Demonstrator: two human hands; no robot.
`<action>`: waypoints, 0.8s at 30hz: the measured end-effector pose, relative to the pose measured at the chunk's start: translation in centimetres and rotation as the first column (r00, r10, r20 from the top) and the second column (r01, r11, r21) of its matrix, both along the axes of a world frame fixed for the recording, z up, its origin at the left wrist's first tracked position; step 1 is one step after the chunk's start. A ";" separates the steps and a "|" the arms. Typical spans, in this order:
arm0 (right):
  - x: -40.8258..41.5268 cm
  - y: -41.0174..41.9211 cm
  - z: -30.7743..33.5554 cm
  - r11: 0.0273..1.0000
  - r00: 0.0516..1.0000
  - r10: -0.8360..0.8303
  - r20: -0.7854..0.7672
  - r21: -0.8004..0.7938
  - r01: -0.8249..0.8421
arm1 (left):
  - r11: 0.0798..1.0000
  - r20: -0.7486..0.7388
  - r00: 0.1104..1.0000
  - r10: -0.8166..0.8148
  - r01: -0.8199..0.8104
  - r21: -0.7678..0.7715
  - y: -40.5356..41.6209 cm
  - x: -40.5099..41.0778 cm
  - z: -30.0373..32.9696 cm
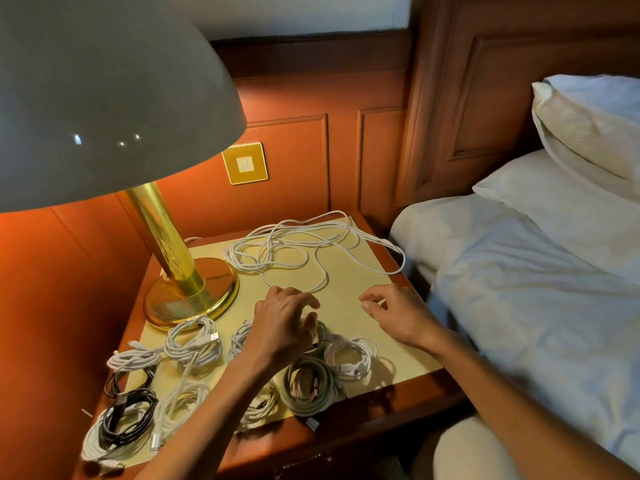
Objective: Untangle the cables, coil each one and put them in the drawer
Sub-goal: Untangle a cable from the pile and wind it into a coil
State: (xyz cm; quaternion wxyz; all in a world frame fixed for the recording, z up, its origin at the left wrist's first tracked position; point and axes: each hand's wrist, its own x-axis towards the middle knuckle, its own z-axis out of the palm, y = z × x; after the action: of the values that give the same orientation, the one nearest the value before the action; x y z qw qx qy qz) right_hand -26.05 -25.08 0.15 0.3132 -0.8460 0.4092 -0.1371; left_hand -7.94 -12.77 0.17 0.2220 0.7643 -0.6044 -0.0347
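Observation:
A loose tangle of white cable (298, 247) sprawls over the back half of the nightstand top (360, 271), and one loop hangs past the right edge. Several coiled cables lie along the front: white coils (194, 344), a black and white coil (121, 420), a green coil (308, 382) and a white coil (351, 355). My left hand (284, 327) reaches over the coils, its thumb and curled fingers on a green coiled cable (321, 332) that it partly hides. My right hand (398, 313) hovers over the bare top with loosely curled fingers and holds nothing I can see.
A brass lamp base (190, 292) stands at the back left, and its big shade (104, 91) blocks the upper left. The bed (519, 289) with pillows lies close on the right. A wall switch plate (245, 163) sits behind. The nightstand's front edge (346, 424) is below the coils.

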 end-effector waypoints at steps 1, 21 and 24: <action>0.3 -0.8 0.0 1.000 1.000 -0.010 0.010 -0.009 0.010 | 1.000 0.002 1.000 0.003 -0.003 0.010 -0.6 0.5 0.2; 0.6 -8.2 -3.7 0.991 0.981 0.102 -0.164 -0.069 -0.115 | 0.974 0.234 0.962 -0.143 0.094 0.206 -6.9 12.0 -2.6; -0.7 -7.5 -3.0 0.996 0.998 0.061 -0.024 0.062 -0.059 | 0.999 -0.129 0.991 -0.024 0.027 0.021 -5.6 11.4 -1.1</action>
State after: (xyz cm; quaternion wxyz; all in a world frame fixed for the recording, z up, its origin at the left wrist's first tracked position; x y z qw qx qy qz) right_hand -26.78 -32.56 -2.84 0.3374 -0.8496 0.3917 -0.1042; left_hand 3.50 -18.32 -0.92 0.2514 0.7552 -0.5981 -0.0934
